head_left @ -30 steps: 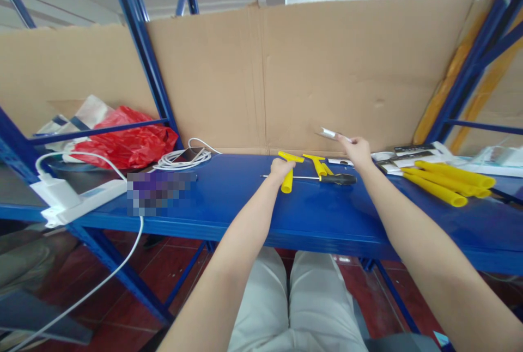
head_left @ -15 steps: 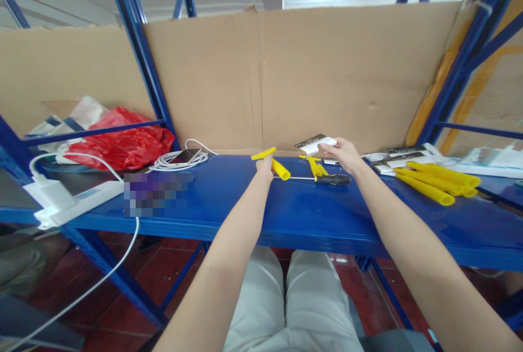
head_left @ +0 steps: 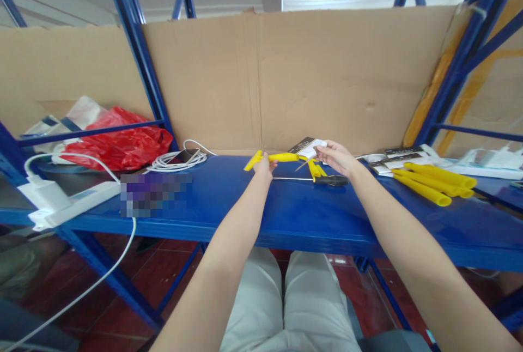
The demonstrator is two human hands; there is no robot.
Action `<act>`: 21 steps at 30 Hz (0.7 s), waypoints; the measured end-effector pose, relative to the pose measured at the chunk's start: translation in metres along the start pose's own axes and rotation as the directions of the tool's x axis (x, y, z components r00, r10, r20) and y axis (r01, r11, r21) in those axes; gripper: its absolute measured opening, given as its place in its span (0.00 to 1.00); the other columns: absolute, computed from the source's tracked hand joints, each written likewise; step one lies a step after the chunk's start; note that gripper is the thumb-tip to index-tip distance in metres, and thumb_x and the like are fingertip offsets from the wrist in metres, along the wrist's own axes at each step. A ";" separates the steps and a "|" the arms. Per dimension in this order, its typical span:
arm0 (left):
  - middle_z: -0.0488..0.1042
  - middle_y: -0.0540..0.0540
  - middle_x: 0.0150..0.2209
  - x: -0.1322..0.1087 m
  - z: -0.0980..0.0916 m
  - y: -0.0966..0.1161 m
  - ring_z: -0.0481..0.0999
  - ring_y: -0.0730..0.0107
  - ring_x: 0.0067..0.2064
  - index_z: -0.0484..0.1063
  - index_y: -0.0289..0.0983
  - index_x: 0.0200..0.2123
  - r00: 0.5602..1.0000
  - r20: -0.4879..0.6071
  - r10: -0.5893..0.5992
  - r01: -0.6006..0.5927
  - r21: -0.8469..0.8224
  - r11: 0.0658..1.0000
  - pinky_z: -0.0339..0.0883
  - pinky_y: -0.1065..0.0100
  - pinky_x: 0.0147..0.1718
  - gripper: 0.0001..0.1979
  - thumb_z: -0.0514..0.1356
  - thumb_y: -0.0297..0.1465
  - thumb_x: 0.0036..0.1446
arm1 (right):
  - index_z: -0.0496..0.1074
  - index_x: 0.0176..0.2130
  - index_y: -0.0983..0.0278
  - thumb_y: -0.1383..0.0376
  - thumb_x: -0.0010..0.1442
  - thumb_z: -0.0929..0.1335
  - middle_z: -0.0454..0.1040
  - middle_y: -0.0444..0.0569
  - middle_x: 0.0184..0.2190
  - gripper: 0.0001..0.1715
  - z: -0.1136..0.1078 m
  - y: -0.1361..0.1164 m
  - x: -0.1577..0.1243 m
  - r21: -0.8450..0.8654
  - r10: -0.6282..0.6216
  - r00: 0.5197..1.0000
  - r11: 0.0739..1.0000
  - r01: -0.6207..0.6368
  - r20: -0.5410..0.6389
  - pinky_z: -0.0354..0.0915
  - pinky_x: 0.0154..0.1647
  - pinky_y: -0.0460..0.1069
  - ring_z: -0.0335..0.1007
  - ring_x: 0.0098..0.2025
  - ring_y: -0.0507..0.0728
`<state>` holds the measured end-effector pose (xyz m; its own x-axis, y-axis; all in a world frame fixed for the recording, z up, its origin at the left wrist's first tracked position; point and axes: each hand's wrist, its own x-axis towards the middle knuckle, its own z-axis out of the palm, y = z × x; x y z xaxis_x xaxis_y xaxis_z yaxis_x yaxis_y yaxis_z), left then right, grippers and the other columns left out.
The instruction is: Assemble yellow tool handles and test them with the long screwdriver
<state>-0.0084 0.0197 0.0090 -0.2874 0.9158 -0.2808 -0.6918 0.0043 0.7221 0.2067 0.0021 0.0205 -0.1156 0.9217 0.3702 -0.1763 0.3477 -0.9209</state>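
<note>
My left hand [head_left: 265,165] pinches a yellow plastic T-shaped handle [head_left: 281,157] just above the back edge of the blue metal shelf [head_left: 286,216], my right hand [head_left: 335,157] grips a small white flat packet [head_left: 311,147] at its tip, and with such light fingertip holds either could slip onto the black-handled screwdriver [head_left: 327,180] below.

Glossy blue metal shelf [head_left: 245,205], matt brown cardboard [head_left: 327,79], smooth yellow plastic handle [head_left: 283,157], glossy white card [head_left: 314,148], shiny red plastic bag [head_left: 118,140].

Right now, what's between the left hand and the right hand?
Head view: a yellow tube piece, held by the left hand, spans the gap toward the small white pack in the right hand. A screwdriver lies on the shelf below.
</note>
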 end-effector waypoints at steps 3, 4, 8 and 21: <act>0.70 0.52 0.23 -0.003 0.002 -0.001 0.69 0.81 0.17 0.72 0.35 0.40 0.999 0.036 -0.019 0.019 -0.017 1.000 0.62 0.81 0.15 0.02 0.59 0.26 0.65 | 0.73 0.31 0.62 0.59 0.38 0.83 0.75 0.41 0.27 0.24 0.008 0.003 -0.001 -0.014 -0.010 1.000 1.000 0.010 -0.003 0.72 0.38 0.47 0.70 0.28 0.48; 0.70 0.51 0.23 -0.003 0.003 -0.002 0.69 0.80 0.17 0.72 0.34 0.39 0.998 0.053 -0.021 0.022 -0.018 1.000 0.62 0.82 0.15 0.02 0.59 0.25 0.66 | 0.72 0.30 0.62 0.59 0.38 0.83 0.75 0.41 0.28 0.24 0.011 0.004 -0.001 -0.020 -0.008 1.000 1.000 0.008 -0.002 0.72 0.39 0.47 0.71 0.30 0.49; 0.71 0.50 0.23 -0.002 0.005 -0.004 0.69 0.81 0.17 0.71 0.34 0.34 0.992 0.111 -0.051 0.053 -0.015 0.998 0.61 0.82 0.16 0.05 0.59 0.25 0.65 | 0.70 0.28 0.62 0.58 0.34 0.84 0.76 0.42 0.28 0.26 0.018 0.010 -0.001 -0.037 0.007 1.000 0.999 -0.007 0.009 0.71 0.40 0.47 0.72 0.31 0.50; 0.71 0.49 0.21 -0.004 0.003 0.002 0.67 0.78 0.17 0.74 0.30 0.45 0.944 0.265 -0.195 0.167 0.126 0.978 0.57 0.78 0.16 0.12 0.53 0.29 0.68 | 0.72 0.29 0.63 0.60 0.42 0.82 0.77 0.43 0.29 0.20 0.027 0.005 -0.004 -0.004 0.016 0.999 1.000 -0.016 -0.037 0.72 0.42 0.48 0.72 0.28 0.48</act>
<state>-0.0065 0.0170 0.0136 0.0389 0.9703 -0.2387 -0.6412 0.2075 0.7388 0.1801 -0.0045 0.0175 -0.0818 0.9328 0.3509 -0.1703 0.3338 -0.9271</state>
